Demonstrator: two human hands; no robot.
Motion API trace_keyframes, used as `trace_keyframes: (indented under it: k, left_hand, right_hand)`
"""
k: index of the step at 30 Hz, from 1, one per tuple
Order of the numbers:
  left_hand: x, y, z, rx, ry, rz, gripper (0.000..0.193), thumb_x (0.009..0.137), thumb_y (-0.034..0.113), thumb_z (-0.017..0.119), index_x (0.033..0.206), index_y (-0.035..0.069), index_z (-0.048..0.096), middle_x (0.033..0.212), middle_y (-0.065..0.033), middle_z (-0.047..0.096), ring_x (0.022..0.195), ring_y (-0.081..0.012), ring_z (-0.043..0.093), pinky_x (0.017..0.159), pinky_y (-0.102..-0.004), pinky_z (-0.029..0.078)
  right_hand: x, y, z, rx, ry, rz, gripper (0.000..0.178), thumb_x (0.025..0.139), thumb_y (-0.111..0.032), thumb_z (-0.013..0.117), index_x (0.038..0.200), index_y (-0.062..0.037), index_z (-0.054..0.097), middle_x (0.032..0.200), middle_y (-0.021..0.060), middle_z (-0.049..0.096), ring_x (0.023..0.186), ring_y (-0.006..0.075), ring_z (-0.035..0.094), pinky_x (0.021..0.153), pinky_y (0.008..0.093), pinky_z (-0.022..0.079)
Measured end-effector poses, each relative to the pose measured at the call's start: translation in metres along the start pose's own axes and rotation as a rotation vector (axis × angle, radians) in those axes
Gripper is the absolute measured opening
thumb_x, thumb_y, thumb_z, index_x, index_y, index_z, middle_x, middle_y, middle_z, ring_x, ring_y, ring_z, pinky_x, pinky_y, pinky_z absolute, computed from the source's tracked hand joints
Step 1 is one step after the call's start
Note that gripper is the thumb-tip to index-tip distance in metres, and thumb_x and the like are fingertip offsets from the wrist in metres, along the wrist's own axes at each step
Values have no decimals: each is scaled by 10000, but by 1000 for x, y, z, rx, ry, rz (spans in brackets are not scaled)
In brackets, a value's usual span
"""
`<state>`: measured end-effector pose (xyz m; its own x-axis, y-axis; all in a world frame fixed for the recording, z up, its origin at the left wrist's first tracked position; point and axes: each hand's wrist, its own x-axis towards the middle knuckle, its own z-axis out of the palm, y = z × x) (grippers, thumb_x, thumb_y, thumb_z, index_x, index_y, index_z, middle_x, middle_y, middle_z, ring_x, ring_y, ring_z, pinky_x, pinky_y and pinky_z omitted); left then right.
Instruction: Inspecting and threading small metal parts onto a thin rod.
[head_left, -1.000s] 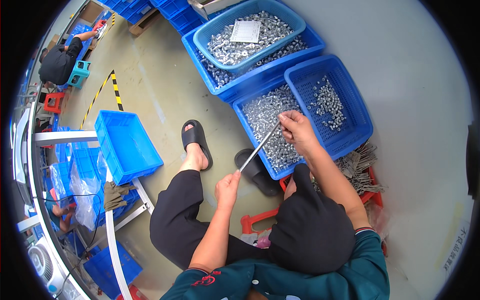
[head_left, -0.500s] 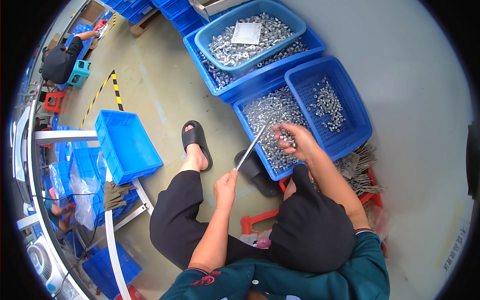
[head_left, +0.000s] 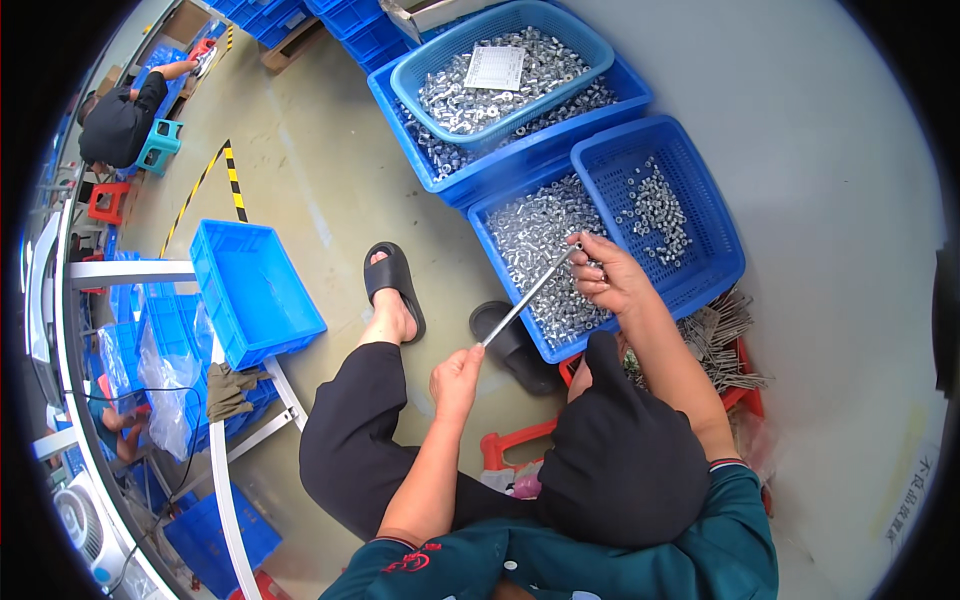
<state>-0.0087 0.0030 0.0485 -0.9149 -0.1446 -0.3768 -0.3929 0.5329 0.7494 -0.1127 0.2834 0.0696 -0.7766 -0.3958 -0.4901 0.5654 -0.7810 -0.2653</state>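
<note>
The left hand (head_left: 457, 382) is closed around the lower end of a thin metal rod (head_left: 530, 293); the right hand (head_left: 612, 278) pinches at the upper end, small metal pieces (head_left: 595, 264) showing among its fingers. The rod slants across frame centre, its upper end above a blue bin (head_left: 577, 346) of loose metal parts (head_left: 540, 225). Judged stiff, light and slippery; best held at the bare lower end. A perforated blue basket (head_left: 718, 222) adjoins on the right. Beyond: scuffed floor (head_left: 320, 130), a blue crate (head_left: 262, 285) at left, a co-worker (head_left: 115, 130) upper left.
</note>
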Motion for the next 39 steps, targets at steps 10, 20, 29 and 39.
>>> trace_keyframes:
  k: [10,20,29,39]
  left_hand:
    - [-3,4,-1,77,26,1,451,865,384,572,596,27,509,499,24,340,497,-64,325,448,-279,281]
    - [0,-5,3,-34,-10,3,446,880,377,556,584,48,498,519,50,342,505,-52,299,449,-255,241]
    - [-1,-2,7,-453,-309,-193,426,914,367,507,574,131,406,525,74,341,464,-36,253,438,-221,193]
    - [-1,-6,12,-430,-201,-92,400,917,338,511,589,125,426,537,74,335,486,-35,262,449,-220,202]
  right_hand:
    - [-5,1,28,-734,250,-299,179,817,-159,648,905,-23,571,616,-24,472,462,29,384,367,176,223]
    - [-4,6,37,-564,225,-209,185,817,-167,654,897,-18,579,605,-16,480,429,36,364,367,184,220]
    - [-12,0,38,-458,66,-202,203,866,-172,589,966,5,574,662,-2,492,456,24,379,386,166,253]
    - [-7,26,43,-670,139,-309,118,848,-145,606,897,-41,580,613,-36,469,462,30,368,408,174,250]
